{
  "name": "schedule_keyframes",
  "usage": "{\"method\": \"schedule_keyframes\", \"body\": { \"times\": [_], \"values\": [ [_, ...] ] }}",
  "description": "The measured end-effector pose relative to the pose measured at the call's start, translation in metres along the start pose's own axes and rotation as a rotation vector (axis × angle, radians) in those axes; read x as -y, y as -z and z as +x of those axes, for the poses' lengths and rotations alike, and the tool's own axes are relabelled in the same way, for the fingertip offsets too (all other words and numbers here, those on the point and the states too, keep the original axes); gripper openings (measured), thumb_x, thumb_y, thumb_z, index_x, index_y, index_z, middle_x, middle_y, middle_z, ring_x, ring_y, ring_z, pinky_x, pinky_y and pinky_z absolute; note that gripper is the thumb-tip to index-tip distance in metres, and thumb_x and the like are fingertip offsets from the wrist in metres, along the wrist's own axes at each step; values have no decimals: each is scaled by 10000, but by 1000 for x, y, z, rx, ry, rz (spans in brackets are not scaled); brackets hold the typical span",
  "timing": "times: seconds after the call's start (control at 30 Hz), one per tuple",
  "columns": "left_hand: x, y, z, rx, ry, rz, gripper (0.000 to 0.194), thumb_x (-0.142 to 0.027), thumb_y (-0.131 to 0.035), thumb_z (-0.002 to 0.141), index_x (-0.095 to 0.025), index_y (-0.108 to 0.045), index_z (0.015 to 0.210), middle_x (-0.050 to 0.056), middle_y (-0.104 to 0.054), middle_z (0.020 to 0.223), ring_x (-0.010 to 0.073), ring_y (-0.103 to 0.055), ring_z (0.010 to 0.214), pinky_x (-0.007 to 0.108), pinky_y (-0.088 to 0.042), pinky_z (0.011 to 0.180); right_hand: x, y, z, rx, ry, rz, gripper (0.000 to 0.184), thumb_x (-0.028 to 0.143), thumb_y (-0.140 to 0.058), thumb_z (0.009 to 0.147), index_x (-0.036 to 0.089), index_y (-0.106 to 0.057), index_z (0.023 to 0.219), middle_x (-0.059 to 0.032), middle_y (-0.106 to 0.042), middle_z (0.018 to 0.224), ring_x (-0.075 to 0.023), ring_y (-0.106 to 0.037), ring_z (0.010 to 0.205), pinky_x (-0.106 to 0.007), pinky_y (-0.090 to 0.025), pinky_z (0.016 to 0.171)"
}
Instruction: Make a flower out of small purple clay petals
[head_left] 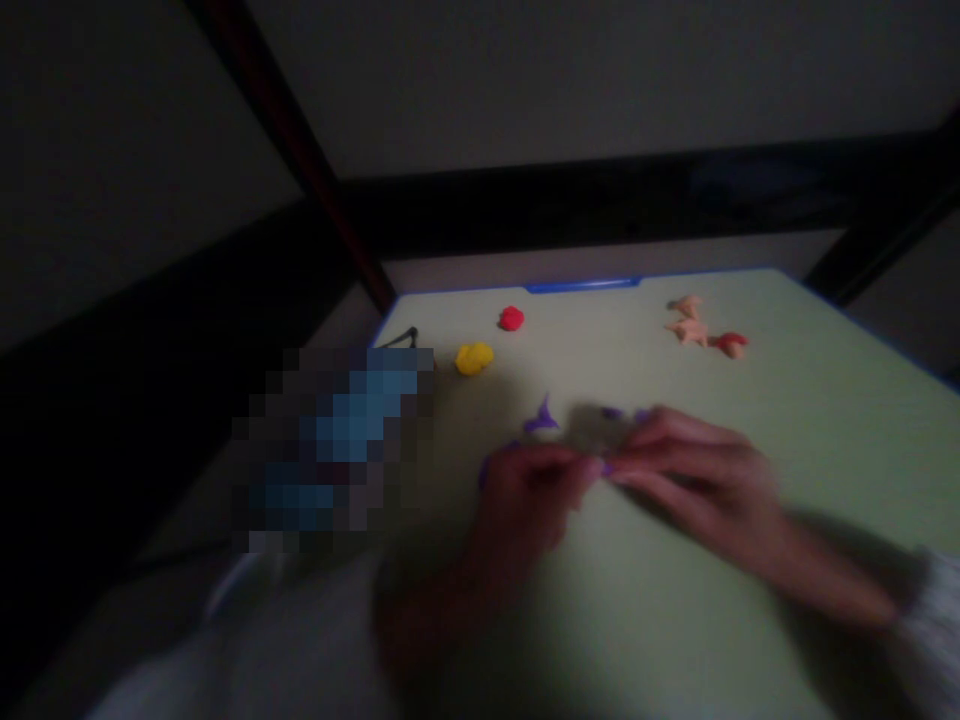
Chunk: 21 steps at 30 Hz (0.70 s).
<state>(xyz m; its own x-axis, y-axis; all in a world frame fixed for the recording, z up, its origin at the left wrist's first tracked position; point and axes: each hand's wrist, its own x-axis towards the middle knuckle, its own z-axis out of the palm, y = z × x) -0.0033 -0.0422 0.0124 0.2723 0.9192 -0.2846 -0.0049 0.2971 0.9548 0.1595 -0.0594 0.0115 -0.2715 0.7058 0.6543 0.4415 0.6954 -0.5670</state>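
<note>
The blue edge (847, 307) of my table (840, 420) runs along the far side and down the right, well apart from my fingers, and the pale top spreads wide past my right wrist. On the left, a pixelated patch (352, 430) hides part of the border. My left hand (525, 510) and right hand (712, 480) meet fingertip to fingertip, both pinching a small purple piece (607, 467) above the near half; my right forearm slants in from the lower right. Just beyond lies a spiky purple shape (543, 415); farther off sit a yellow lump (474, 359), a red lump (511, 319) and, right, some peach-coloured pieces (688, 331). The room is dim, with a dark band across the wall (570, 80).
</note>
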Motion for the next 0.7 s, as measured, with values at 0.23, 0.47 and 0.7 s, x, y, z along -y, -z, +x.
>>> {"method": "schedule_keyframes", "body": {
  "times": [0.23, 0.47, 0.7],
  "values": [
    [-1, 1, -1, -25, -24, -32, 185, -277, -624, 662, -147, -580, 539, -94, -381, 353, 21, -270, 289, 180, -172, 306, 1, 0, 2, -60, -68, -27, 163, 232, -660, 772, 174, -704, 918, -58, -637, 807, -132, -597, 718, -232, -504, 583],
    [2, 2, 0, -1, -18, -41, 202, -296, -655, 662, -150, -593, 537, -87, -402, 367, 25, -286, 307, 182, -189, 324, 1, 1, 3, -16, -11, -10, 140, 206, -591, 830, 202, -725, 870, -49, -633, 741, -126, -583, 661, -241, -475, 546],
    [3, 4, 0, -12, -159, -9, 129, -277, -663, 673, -168, -660, 603, -79, -405, 363, 47, -332, 355, 185, -262, 368, 0, 0, 3, -44, -139, 103, 116, 190, -689, 743, 188, -727, 852, -41, -647, 748, -116, -596, 659, -219, -488, 553]
  ]
}}
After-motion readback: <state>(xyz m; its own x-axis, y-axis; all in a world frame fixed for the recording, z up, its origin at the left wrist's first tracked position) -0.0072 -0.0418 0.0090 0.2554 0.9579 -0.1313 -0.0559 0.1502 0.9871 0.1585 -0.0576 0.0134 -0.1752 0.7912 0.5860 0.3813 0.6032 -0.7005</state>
